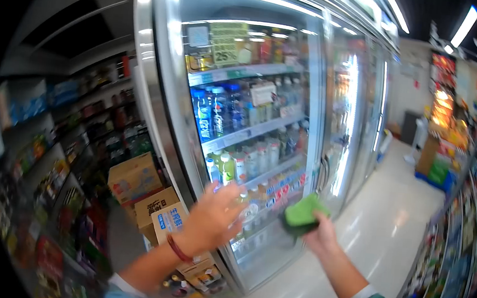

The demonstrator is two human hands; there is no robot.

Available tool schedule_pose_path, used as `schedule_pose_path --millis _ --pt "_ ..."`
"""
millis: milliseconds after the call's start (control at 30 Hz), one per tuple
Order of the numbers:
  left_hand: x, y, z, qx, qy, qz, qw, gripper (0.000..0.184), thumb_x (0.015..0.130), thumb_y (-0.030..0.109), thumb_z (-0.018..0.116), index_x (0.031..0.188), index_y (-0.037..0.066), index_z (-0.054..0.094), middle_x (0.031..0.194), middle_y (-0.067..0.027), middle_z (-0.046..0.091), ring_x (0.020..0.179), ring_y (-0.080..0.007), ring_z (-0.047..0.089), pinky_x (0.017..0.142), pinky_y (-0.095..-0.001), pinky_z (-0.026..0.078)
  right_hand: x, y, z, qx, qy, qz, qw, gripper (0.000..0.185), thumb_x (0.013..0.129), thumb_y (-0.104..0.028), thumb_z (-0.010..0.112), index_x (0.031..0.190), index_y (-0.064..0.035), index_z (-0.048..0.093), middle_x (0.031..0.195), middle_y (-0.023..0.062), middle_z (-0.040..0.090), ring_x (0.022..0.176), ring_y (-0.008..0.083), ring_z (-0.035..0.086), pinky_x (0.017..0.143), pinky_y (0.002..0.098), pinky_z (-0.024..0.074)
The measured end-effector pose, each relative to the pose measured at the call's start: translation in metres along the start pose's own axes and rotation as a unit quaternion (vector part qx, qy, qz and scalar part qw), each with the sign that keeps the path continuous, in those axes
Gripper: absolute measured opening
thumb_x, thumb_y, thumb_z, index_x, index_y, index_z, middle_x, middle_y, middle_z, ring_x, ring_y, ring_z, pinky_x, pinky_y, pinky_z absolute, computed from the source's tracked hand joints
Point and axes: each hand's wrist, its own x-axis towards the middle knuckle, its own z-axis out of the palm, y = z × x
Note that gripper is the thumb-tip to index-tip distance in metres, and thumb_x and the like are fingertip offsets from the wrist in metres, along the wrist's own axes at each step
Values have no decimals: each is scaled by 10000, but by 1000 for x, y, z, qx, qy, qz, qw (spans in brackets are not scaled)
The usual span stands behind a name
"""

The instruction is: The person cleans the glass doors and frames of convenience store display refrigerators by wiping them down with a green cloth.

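While the green cloth (a folded cloth or a soft pad, it cannot be told which) is gripped at its near edge by the right hand, its broad upper face is left uncovered, presumably so that it can be used flat. It is held in front of the cooler's glass door, below the door handle; whether the glass is touched cannot be told. The left hand is raised before the lower shelves with fingers loosely parted, and nothing is seen to be held by it. Blue-labelled bottles are set upright in a row, probably so that labels can be read through the glass. Cardboard boxes are stacked beside the cooler, perhaps to spare the aisle. The left fingertips are blurred, the cloth's dark underside is smeared, and lower bottles are partly hidden by the left hand.
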Motion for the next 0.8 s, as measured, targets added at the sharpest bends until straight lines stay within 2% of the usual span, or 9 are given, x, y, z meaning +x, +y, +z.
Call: schedule_pose_path --millis 33,67,100,133,233,300,433,500,800 --pt "-2 4 -3 20 12 -23 999 435 843 153 772 1252 46 668 1420 -219 554 1343 -410 517 1169 -547 383 17 -5 7 -11 -26 17 999 583 1082 -204 504 1619 -171 279 1522 102 491 1383 294 496 1161 498 408" --pt "9 -4 -12 49 86 -67 993 353 837 94 734 1179 18 688 1400 -235 558 1339 -421 516 1164 -522 391 31 -32 60 -71 -20 -87 993 598 1077 -226 527 1613 -154 272 1502 114 497 1349 283 526 1124 473 444" --pt "74 6 36 64 233 -191 951 378 855 75 705 1223 8 656 1425 -232 541 1346 -427 509 1166 -504 392 113 -158 118 -253 -77 -183 947 615 1072 -248 550 1607 -138 266 1483 125 504 1314 273 555 1087 447 479" --pt "79 -6 30 89 258 -219 937 416 864 78 690 1272 20 631 1462 -237 512 1379 -431 484 1173 -504 385 157 -169 151 -311 -124 -299 894 611 1082 -252 534 1615 -148 254 1473 126 507 1312 266 550 1054 434 489" --pt "98 -48 17 207 282 -297 889 590 898 125 664 1464 67 504 1598 -238 364 1495 -437 346 1222 -507 320 224 -160 273 -417 -199 -675 575 688 983 -130 644 1602 -167 347 1596 162 417 1432 322 456 1159 399 401" --pt "111 -64 7 261 285 -320 865 676 913 163 659 1538 71 420 1631 -243 302 1526 -433 287 1236 -513 291 228 -140 319 -474 -197 -772 375 833 853 -111 728 1601 -201 372 1662 130 352 1504 355 370 1223 460 317" --pt "124 -100 -3 320 298 -337 834 746 937 191 606 1589 -14 309 1653 -267 254 1544 -418 257 1275 -515 194 227 -59 344 -594 -354 -691 212 860 783 -197 733 1584 -244 424 1685 78 337 1532 336 333 1272 520 210" --pt "122 -115 6 330 291 -341 830 735 946 198 569 1593 -23 298 1659 -259 257 1550 -402 255 1280 -513 177 236 -19 340 -595 -410 -656 218 797 824 -294 688 1580 -242 439 1678 77 355 1540 316 328 1274 522 191" --pt "124 -161 9 338 316 -339 819 709 1003 235 469 1607 -55 239 1695 -227 213 1588 -352 176 1287 -514 135 268 3 419 -515 -341 -722 311 696 975 -463 528 1608 -205 396 1681 83 345 1562 305 281 1282 507 118"
